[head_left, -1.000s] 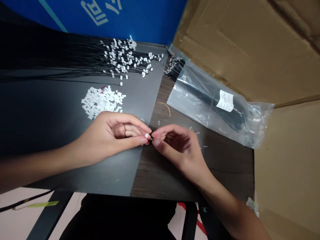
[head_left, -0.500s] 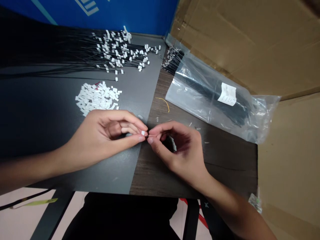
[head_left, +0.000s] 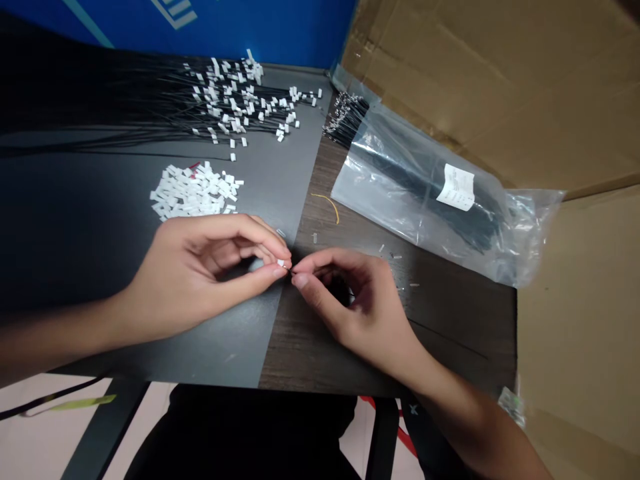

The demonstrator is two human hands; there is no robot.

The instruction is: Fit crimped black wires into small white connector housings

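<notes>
Left hand [head_left: 200,273] pinching white connector [head_left: 282,264], right hand [head_left: 355,300] black wire [head_left: 292,272], bag label [head_left: 455,188] unreadable

Short passage for a hand over the dark mat [head_left: 220,353], from the left hand [head_left: 200,273] up to the pile of white connectors [head_left: 195,192] just beyond its knuckles, and a wider lane over the wood tabletop [head_left: 320,353] between the right hand [head_left: 360,307] and the clear plastic bag [head_left: 425,193], with only a thin yellow wire [head_left: 327,207] and small pieces in the way. Farther up, obstruction from the fan of black wires with white connectors [head_left: 235,100], the bag, the blue panel [head_left: 200,27] and the cardboard wall [head_left: 500,80]. Toward the near table edge, free room below both hands, crossed by the two forearms.
</notes>
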